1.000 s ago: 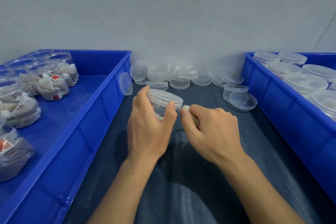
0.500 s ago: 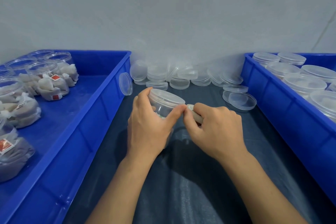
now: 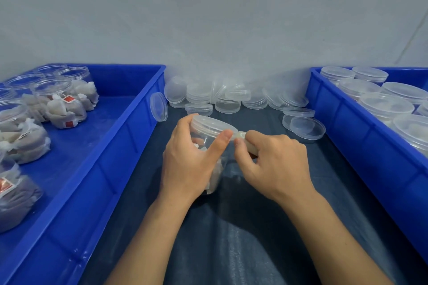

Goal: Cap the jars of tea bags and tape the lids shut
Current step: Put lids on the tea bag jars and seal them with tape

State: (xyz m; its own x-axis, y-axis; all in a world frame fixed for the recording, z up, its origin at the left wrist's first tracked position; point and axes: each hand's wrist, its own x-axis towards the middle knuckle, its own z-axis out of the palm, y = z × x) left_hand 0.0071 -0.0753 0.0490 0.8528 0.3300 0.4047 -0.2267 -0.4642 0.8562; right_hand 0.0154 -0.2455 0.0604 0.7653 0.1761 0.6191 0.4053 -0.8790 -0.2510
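Left hand (image 3: pixel 187 159) covers most of clear plastic jar (image 3: pixel 208 136); contents barely visible. Small pale tape roll (image 3: pixel 245 143) mostly hidden within right hand (image 3: pixel 275 159). Both blue plastic crates (image 3: pixel 129 136) cut off by frame edges.

Two blue bins (image 3: pixel 129 136), two hands (image 3: pixel 187 164), one capped jar in hand (image 3: pixel 209 132), one roll of tape (image 3: pixel 246 144), and loose lids (image 3: pixel 228 99) and further jars too overlapped to count exactly.
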